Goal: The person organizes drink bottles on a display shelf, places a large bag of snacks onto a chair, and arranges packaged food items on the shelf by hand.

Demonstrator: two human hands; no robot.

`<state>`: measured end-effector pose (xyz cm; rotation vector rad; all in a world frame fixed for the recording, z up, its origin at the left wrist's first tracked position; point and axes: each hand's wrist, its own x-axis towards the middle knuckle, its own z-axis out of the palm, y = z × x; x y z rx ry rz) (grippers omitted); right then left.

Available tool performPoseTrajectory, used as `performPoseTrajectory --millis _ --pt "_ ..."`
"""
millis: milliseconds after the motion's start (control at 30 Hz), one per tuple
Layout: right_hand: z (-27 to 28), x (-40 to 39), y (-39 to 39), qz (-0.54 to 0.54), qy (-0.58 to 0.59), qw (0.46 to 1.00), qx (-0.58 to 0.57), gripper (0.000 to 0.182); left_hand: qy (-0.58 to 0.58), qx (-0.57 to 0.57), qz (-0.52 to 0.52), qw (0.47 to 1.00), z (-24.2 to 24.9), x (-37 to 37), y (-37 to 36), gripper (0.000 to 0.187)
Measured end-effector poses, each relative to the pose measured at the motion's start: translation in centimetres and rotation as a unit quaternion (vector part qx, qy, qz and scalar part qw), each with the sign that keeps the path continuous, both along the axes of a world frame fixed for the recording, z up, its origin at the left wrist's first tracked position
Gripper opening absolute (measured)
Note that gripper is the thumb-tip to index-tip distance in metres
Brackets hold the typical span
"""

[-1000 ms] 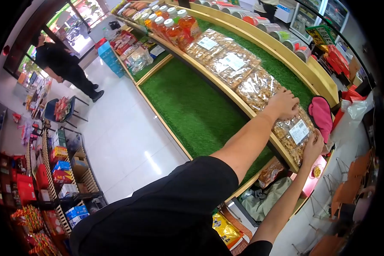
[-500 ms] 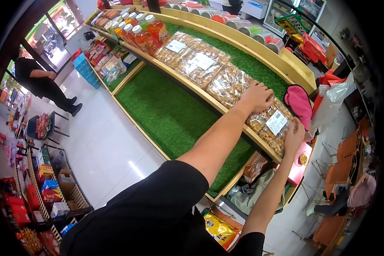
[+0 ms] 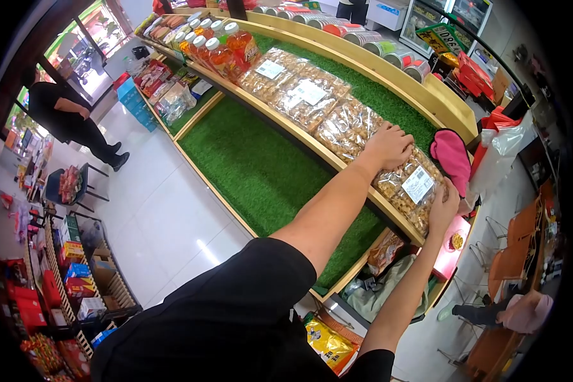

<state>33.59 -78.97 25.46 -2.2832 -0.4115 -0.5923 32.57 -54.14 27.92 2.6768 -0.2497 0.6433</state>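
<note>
A clear bag of brown snack pieces (image 3: 401,198) with a white label lies on the upper shelf of a wooden display stand. My left hand (image 3: 389,148) grips its far end, fingers curled over the top edge. At the near end, my right hand (image 3: 444,205) wraps round the side of the same bag. Other clear snack bags (image 3: 348,127) of the same look lie in a row beyond my left hand. Partly hidden by my hands, the held bag lies flat against the shelf. A pink oven-mitt-like cloth item (image 3: 451,160) is just right of the bag.
Bottles of orange drink (image 3: 221,58) stand farther along the shelf. Below is a tier lined with green artificial turf (image 3: 248,162). Cans (image 3: 363,38) line the back ledge. A person in black (image 3: 70,114) stands at left; another person (image 3: 525,312) is at right.
The view has shifted slightly, so the stand appears a little farther right and lower. Both hands stay on the same snack bag, with no clear movement of it along the shelf.
</note>
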Motion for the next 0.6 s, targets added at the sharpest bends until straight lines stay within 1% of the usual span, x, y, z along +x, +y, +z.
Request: performPoseTrajectory --millis 133,200,300,333,400,433,467,533,600 --pt "0.0 0.1 0.0 -0.002 0.010 1.000 -0.003 0.032 0.000 -0.012 -0.003 1.000 0.0 0.0 0.0 0.035" --pt "-0.1 0.2 0.0 -0.009 0.001 1.000 -0.010 0.032 -0.032 -0.008 0.011 0.999 -0.1 0.1 -0.2 0.032" --pt "-0.1 0.1 0.1 -0.007 0.008 1.000 0.011 0.033 -0.029 0.006 0.003 1.000 0.1 0.5 -0.1 0.033" --pt "-0.3 0.4 0.0 0.002 0.006 1.000 0.016 0.033 -0.031 0.012 0.012 0.999 1.4 -0.3 0.0 0.033" --pt "-0.5 0.7 -0.4 0.003 -0.005 1.000 -0.016 0.033 0.062 -0.015 0.031 0.998 3.4 -2.1 -0.3 0.031" --pt "-0.3 0.6 -0.4 0.004 0.006 1.000 -0.009 0.033 -0.064 -0.065 0.013 0.996 2.0 -1.5 -0.3 0.032" --pt "-0.2 0.5 -0.2 0.011 0.009 1.000 -0.005 0.033 -0.062 -0.060 0.019 0.996 0.8 -0.5 -0.4 0.032" --pt "-0.2 0.4 -0.3 0.006 0.005 1.000 -0.010 0.033 -0.067 -0.060 -0.005 0.996 0.3 -0.5 -0.2 0.030" --pt "-0.4 0.5 -0.4 0.013 0.010 1.000 -0.011 0.034 -0.036 -0.045 -0.001 0.998 0.1 -0.4 -0.1 0.029"
